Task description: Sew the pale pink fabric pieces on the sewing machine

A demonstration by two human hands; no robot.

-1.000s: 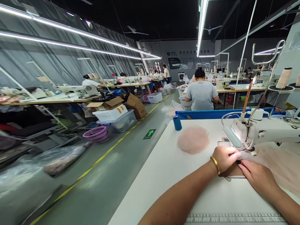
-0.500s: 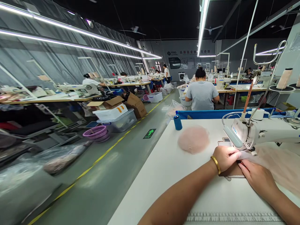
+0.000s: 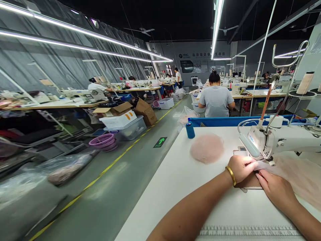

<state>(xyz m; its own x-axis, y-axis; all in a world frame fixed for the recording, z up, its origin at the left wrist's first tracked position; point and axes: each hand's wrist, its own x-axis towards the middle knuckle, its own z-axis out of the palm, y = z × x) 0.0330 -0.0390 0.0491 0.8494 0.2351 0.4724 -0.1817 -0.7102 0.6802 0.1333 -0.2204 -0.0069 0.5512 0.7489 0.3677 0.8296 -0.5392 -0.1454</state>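
Observation:
My left hand (image 3: 241, 168), with a gold bangle on its wrist, rests on the white table (image 3: 180, 180) just in front of the white sewing machine (image 3: 278, 139). Its fingers curl down onto the pale pink fabric (image 3: 301, 175) beside the needle. My right hand (image 3: 274, 187) lies next to it, fingers pressed together on the same fabric. A round pile of pink pieces (image 3: 207, 148) sits to the left of the machine. Behind the pile stands a blue thread spool (image 3: 190, 130).
A ruler strip (image 3: 250, 231) runs along the table's near edge. A person in a grey shirt (image 3: 216, 98) sits at the station ahead. Across the aisle (image 3: 125, 174) on the left are boxes (image 3: 120, 117), a purple basket (image 3: 103, 142), bagged goods and more sewing tables.
Both hands stay at the needle; the right hand has edged slightly toward the machine. The view has shifted a little.

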